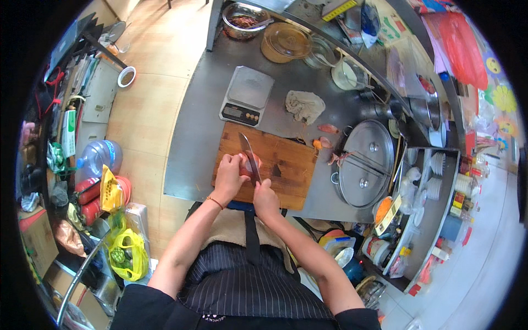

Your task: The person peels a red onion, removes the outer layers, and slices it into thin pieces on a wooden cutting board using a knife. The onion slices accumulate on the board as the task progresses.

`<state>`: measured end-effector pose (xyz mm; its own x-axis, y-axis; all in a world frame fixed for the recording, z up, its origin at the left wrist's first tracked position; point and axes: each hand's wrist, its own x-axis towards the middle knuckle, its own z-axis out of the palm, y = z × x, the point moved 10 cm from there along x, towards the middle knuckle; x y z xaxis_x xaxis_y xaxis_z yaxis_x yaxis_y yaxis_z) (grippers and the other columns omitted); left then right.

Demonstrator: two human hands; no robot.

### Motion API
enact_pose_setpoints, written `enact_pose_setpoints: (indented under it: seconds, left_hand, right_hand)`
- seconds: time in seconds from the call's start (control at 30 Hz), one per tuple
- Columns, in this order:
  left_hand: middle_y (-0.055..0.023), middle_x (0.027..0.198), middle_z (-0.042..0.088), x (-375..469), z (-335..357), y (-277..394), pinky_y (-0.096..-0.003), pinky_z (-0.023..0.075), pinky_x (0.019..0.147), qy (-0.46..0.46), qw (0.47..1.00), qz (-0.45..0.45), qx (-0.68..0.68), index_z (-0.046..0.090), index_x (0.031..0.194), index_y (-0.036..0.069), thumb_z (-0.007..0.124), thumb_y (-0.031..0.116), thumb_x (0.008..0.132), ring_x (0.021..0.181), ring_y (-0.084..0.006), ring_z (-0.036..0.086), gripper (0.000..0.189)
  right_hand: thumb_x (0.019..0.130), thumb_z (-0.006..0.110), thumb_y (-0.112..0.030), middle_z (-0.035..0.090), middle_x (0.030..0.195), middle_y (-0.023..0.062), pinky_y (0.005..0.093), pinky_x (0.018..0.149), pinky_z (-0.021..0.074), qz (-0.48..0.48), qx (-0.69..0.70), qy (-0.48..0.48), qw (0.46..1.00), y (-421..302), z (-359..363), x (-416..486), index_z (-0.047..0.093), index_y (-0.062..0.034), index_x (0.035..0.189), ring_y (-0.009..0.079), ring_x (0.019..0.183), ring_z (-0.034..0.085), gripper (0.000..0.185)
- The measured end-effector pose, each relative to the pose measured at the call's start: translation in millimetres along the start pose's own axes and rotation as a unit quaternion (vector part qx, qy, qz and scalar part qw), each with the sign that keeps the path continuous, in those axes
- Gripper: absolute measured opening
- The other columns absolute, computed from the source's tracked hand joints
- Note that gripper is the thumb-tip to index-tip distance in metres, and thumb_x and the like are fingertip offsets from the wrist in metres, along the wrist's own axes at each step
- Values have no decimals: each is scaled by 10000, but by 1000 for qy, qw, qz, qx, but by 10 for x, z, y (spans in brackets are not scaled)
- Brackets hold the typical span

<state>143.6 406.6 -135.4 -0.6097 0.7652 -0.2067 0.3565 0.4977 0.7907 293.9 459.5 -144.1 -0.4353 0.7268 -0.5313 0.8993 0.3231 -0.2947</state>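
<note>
My right hand (266,200) grips the handle of a kitchen knife (248,153), its broad blade pointing away from me. Pressed by the fingers of my left hand (228,176) is a round, reddish piece of food (256,160), perhaps a tomato or an onion. The blade lies over this piece and hides part of it; how deep the edge sits I cannot tell. Both hands are above the left part of a wooden cutting board (288,185), which rests at the near side of a metal worktop (194,161).
Beyond the board stand a digital scale (250,88) and a crumpled whitish cloth or bag (305,106). Reddish scraps (328,128) lie right of them. A lidded oval metal pot (365,165) flanks the board. Bowls, including a steel one (243,20), line the back under a shelf.
</note>
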Motion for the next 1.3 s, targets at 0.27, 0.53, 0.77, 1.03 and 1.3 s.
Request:
enact_pose_setpoints:
  seconds: [0.27,0.53,0.77,1.03,1.3]
  left_hand:
    - [-115,989,642,66,-144,-162,-360,538,763,-14,999,30,-21,570,1237,30,887,141,638,922,-246,637,687]
    - [-115,1067,656,-13,354,-683,-289,543,765,-126,905,-253,-317,525,1272,36,808,228,752,893,-198,656,623]
    - [-95,1175,603,-93,145,-815,-337,552,827,-107,981,-97,-130,491,1304,57,681,8,824,1061,-201,608,518]
    - [-101,1272,561,-436,45,-616,-483,564,883,-117,768,-284,-562,439,1352,76,652,-4,901,1132,-270,592,505]
    - [-112,1162,607,-223,53,-468,-333,508,916,-28,975,-99,-197,511,1269,59,744,47,802,1098,-234,585,522]
  right_hand:
    - [1003,436,-289,646,724,298,589,663,520,-15,55,30,998,-51,421,71,442,-5,979,476,741,661,286]
    - [1008,434,-312,651,741,288,595,673,506,-25,112,53,992,122,300,162,475,-7,991,488,749,650,308]
    - [1025,407,-328,660,794,292,576,694,513,-57,107,46,991,185,206,235,511,-6,959,490,768,647,344]
    - [1023,433,-335,659,765,228,540,634,488,-120,136,118,976,75,-251,-269,546,-40,954,439,723,643,323]
    - [1008,495,-286,658,766,219,495,615,486,-47,191,123,973,292,-376,-565,619,-51,1021,418,717,642,266]
